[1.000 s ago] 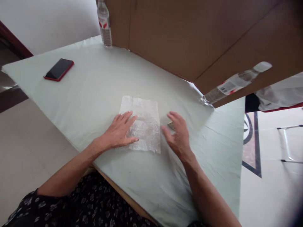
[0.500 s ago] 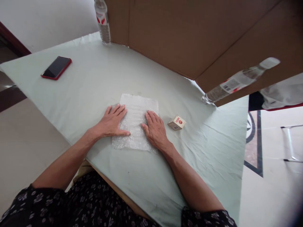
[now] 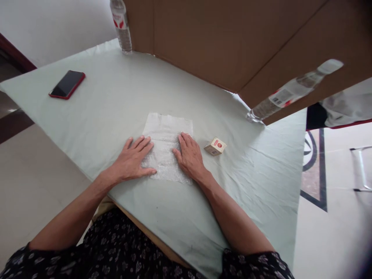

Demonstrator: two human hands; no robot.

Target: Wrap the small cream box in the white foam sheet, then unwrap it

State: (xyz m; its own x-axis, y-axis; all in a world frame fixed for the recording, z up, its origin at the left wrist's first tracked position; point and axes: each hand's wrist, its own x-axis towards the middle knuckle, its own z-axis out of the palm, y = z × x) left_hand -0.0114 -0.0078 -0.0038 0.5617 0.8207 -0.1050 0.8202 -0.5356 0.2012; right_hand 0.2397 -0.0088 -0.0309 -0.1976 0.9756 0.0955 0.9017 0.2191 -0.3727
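A sheet of bubble wrap [image 3: 165,149] lies flat on the pale green tablecloth [image 3: 174,209]. Over its left edge rests my left hand [image 3: 132,159], fingers spread and thumb stretched across the lower part of the sheet. My right hand [image 3: 190,155] lies flat on the sheet's right side, its fingers stretched forward and the thumb apart. Neither hand grips anything. Just right of my right hand, apart from it, sits a small cream box [image 3: 215,146] with red print.
A phone [image 3: 67,84] in a red case lies at the far left. Behind stands a large cardboard panel [image 3: 197,42], with a water bottle [image 3: 121,29] at its left and another bottle [image 3: 293,93] at its right. The cloth is wrinkled at the right.
My left hand has slid down and slightly left along the bubble wrap. My right hand stays on the right side of the sheet. The view has shifted slightly.
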